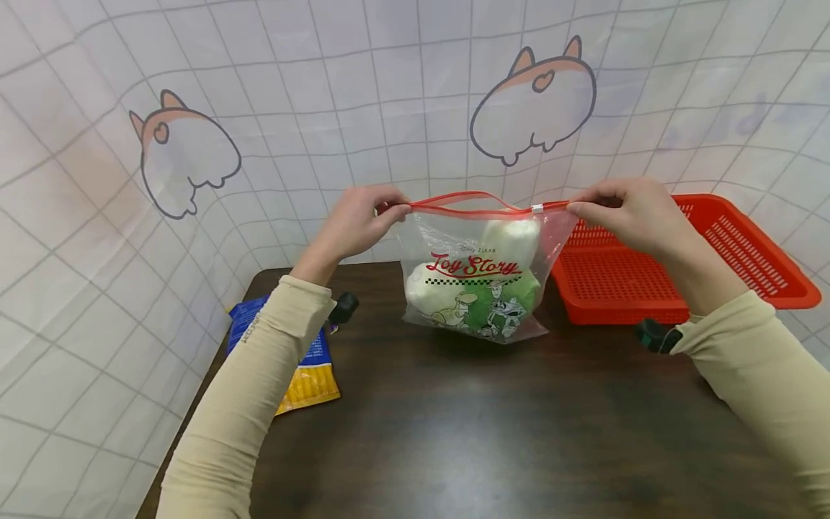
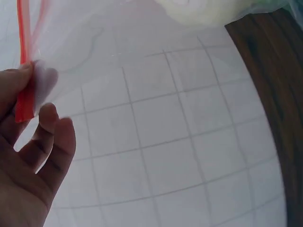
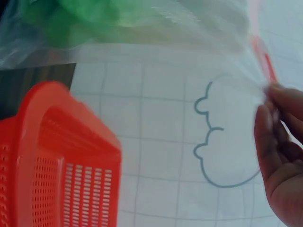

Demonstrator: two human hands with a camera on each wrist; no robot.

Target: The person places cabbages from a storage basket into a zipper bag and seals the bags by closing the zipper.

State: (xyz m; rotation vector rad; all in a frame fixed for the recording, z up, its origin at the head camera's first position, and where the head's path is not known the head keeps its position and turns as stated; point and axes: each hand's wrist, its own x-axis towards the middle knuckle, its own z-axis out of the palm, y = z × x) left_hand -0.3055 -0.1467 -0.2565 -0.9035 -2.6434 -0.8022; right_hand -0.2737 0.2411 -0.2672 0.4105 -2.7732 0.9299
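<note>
A clear zip bag [image 1: 476, 277] with a red seal strip and "Toy Story" print hangs upright between both hands over the table. White and green bundles [image 1: 476, 299] show through its plastic. My left hand [image 1: 359, 223] pinches the left end of the red strip between thumb and forefinger. At the opposite end, the thumb and fingers of my right hand [image 1: 632, 216] pinch the top corner. The white slider [image 1: 537, 209] sits on the strip near the right hand. Left of the slider, the bag's mouth gapes in a narrow loop.
Behind the right forearm stands a red plastic basket [image 1: 616, 281] with slotted walls. A blue and yellow packet [image 1: 314, 386] lies at the table's left edge, partly covered by the left sleeve. White gridded cloth [image 1: 415, 94] hangs behind the dark wooden table [image 1: 467, 432].
</note>
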